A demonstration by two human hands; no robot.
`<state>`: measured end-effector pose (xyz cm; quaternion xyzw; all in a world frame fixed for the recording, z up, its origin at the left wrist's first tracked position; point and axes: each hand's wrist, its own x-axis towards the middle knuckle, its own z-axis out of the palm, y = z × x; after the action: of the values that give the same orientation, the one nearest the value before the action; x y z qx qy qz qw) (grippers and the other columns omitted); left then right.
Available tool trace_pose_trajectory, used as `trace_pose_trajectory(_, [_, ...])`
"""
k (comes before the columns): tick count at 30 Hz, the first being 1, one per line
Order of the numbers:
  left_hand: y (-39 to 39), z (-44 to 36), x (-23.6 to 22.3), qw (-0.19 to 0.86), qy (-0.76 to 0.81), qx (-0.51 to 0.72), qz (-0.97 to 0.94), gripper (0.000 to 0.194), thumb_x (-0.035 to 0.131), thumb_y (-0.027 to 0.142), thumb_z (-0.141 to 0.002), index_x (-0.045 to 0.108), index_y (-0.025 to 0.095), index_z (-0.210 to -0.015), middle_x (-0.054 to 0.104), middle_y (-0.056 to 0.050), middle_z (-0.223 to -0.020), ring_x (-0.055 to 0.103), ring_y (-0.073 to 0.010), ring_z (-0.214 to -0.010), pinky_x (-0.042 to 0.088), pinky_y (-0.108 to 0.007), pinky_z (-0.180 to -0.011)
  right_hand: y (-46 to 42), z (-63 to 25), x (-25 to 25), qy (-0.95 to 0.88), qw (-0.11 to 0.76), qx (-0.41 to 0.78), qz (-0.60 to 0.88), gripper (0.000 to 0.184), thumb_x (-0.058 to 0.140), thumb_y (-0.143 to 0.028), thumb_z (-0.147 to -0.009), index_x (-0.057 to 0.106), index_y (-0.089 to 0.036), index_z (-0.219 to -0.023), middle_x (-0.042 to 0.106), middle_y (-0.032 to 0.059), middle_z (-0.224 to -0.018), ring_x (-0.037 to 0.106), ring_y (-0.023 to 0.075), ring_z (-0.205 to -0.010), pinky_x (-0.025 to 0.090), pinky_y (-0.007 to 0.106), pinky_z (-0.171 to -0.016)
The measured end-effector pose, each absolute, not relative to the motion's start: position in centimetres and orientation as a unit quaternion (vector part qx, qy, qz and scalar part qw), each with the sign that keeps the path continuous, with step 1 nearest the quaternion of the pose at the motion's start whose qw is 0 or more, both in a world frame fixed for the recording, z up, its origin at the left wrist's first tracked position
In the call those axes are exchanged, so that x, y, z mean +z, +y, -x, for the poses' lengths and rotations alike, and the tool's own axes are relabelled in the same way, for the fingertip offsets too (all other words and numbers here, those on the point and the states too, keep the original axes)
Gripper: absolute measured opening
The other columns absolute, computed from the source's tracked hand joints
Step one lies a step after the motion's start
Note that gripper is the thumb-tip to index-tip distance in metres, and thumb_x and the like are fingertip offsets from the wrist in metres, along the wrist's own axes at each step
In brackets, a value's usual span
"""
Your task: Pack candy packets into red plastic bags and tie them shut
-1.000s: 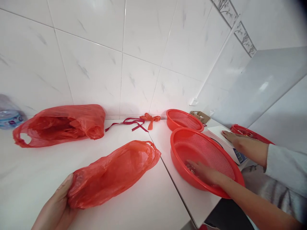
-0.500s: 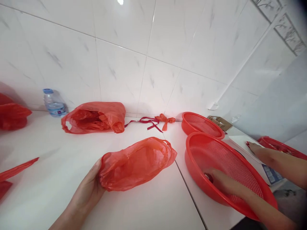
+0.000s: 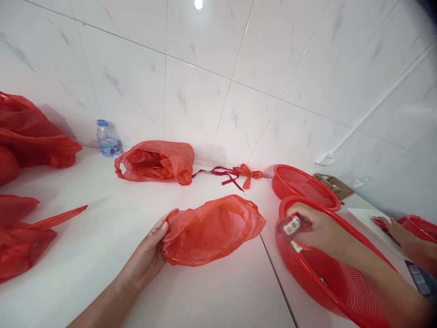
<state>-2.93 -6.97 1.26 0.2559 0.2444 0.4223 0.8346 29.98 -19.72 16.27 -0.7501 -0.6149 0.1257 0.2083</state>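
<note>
More of the bundled bags point(image 3: 30, 132) at far left is shown than before. The label of the bottle point(image 3: 108, 145) is illegible. The thin red bag point(image 3: 211, 230) is pinched at its left end by the left hand point(image 3: 150, 248), thumb uppermost. Red packets point(image 3: 292, 225), print blurred, are gripped in the curled right hand point(image 3: 316, 228), now raised to the large basket's point(image 3: 307, 282) left rim, forearm angled from lower right.
</note>
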Motion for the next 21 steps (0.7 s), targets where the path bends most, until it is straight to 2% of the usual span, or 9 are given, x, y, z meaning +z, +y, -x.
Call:
trace_pose_trajectory(3, [-6.9,2.9,1.3,0.832,0.242,0.425,-0.261,0.040,0.057,0.035,-0.085,0.053,0.032,-0.125,0.055,-0.002,-0.128,0.059,-0.0170,-0.101,0.052,-0.027,-0.081,-16.8,-25.3,16.2,-0.701,0.164,0.148,0.678,0.014,0.050,-0.010,-0.067,0.050,-0.022,-0.074,0.052,-0.0027,-0.081,0.048,0.0102,-0.064,0.037,0.021,-0.054])
trace_pose_trajectory(8, [-7.0,3.1,1.5,0.829,0.241,0.426,-0.270,0.039,0.058,0.035,-0.085,0.054,0.031,-0.123,0.058,-0.003,-0.121,0.061,-0.0166,-0.095,0.053,-0.026,-0.076,-11.4,-21.1,12.6,-0.810,0.061,0.047,0.582,0.028,0.052,-0.001,-0.066,0.055,-0.023,-0.084,0.049,-0.0017,-0.087,0.044,0.0086,-0.064,0.033,0.022,-0.057])
trace_pose_trajectory(13, [-6.9,3.1,1.7,0.827,0.234,0.430,-0.276,0.039,0.057,0.037,-0.085,0.054,0.028,-0.123,0.059,-0.005,-0.117,0.061,-0.0177,-0.093,0.053,-0.026,-0.072,-9.9,-21.1,11.5,-0.822,0.089,0.036,0.561,0.052,0.061,-0.010,-0.068,0.052,-0.029,-0.116,0.053,0.0031,-0.110,0.052,0.0187,-0.098,0.044,0.032,-0.080])
trace_pose_trajectory(15, [-6.9,3.0,1.7,0.827,0.222,0.433,-0.281,0.037,0.056,0.036,-0.086,0.055,0.026,-0.122,0.061,-0.006,-0.114,0.061,-0.0177,-0.092,0.052,-0.026,-0.073,-10.9,-22.1,12.5,-0.802,0.119,0.042,0.584,0.046,0.058,-0.016,-0.074,0.053,-0.032,-0.116,0.053,0.0018,-0.117,0.053,0.0187,-0.103,0.045,0.034,-0.086])
trace_pose_trajectory(18, [-6.8,3.0,1.6,0.827,0.216,0.436,-0.281,0.036,0.056,0.035,-0.086,0.056,0.025,-0.120,0.062,-0.006,-0.113,0.061,-0.0183,-0.092,0.052,-0.026,-0.074,-13.5,-25.0,14.2,-0.737,0.169,0.018,0.655,0.026,0.054,-0.028,-0.081,0.058,-0.033,-0.107,0.055,-0.0006,-0.116,0.056,0.0175,-0.101,0.047,0.032,-0.085])
trace_pose_trajectory(21, [-6.7,3.1,1.4,0.829,0.228,0.431,-0.276,0.038,0.055,0.038,-0.086,0.055,0.027,-0.123,0.060,-0.006,-0.120,0.061,-0.0209,-0.098,0.053,-0.028,-0.075,-16.4,-29.8,14.9,-0.639,0.197,-0.013,0.743,0.024,0.051,-0.040,-0.082,0.059,-0.032,-0.103,0.059,0.0002,-0.113,0.058,0.0194,-0.099,0.049,0.033,-0.081])
